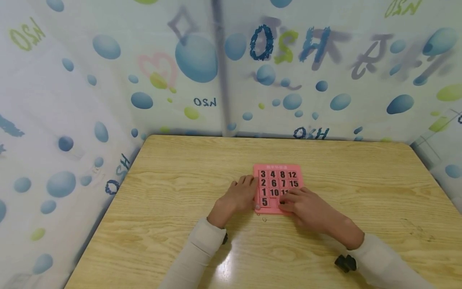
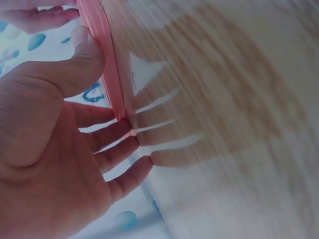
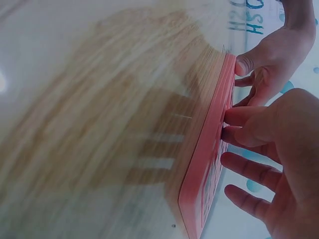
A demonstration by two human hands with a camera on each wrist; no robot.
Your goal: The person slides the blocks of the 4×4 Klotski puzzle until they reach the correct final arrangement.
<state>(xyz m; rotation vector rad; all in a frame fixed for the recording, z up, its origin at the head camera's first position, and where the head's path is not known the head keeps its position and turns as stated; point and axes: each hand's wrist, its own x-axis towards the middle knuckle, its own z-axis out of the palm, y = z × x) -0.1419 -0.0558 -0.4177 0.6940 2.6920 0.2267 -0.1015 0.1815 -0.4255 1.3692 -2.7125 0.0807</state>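
A pink number slide puzzle (image 1: pixel 277 211) lies flat on the table, its black-numbered tiles facing up. The top row reads 3, 4, 8, 12, and a gap shows right of the 5 tile (image 1: pixel 265 202) in the bottom row. My left hand (image 1: pixel 241 195) holds the board's left side, thumb at the near corner; the left wrist view shows that thumb (image 2: pixel 87 57) on the pink edge. My right hand (image 1: pixel 306 206) lies over the lower right part, fingertips touching the tiles and hiding several of them. In the right wrist view its fingers (image 3: pixel 251 169) are extended and spread.
The wood-grain table (image 1: pixel 173 180) extends around the puzzle on all sides. Behind and to the left stand pale curtains (image 1: pixel 245 116) printed with blue and green drops. Dark objects (image 1: pixel 345 263) sit at both sleeve cuffs.
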